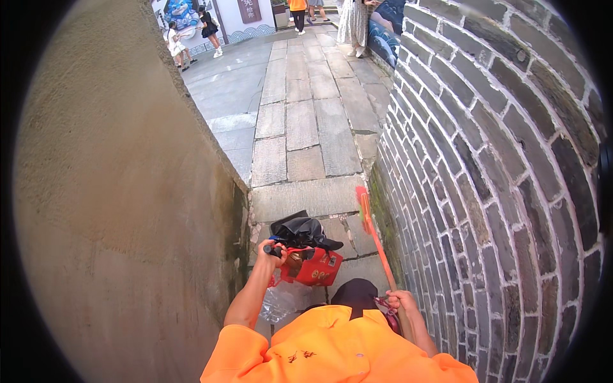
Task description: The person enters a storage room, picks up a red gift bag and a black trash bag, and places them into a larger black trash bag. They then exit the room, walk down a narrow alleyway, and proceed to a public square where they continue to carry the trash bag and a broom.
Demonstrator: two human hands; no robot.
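Note:
My left hand [271, 256] is closed round a dark round handle [273, 251]. Just beyond it is a crumpled black plastic bag [300, 231], and a red printed carton or bag [320, 268] sits below that. What carries them is mostly hidden, so I cannot tell what the handle belongs to. Clear plastic [281, 302] hangs beneath. My right hand [401, 299] grips the long handle of a broom [378, 246]. The broom slants forward, its orange-red head [363, 196] low beside the base of the right-hand wall. Something dark red lies by my right wrist, partly hidden.
A rough plastered wall [121, 179] stands close on my left, a grey brick wall [485, 179] on my right. Between them, stone paving [303, 127] crosses a low slab step [306, 198] and widens ahead. Several people stand or walk at the far end.

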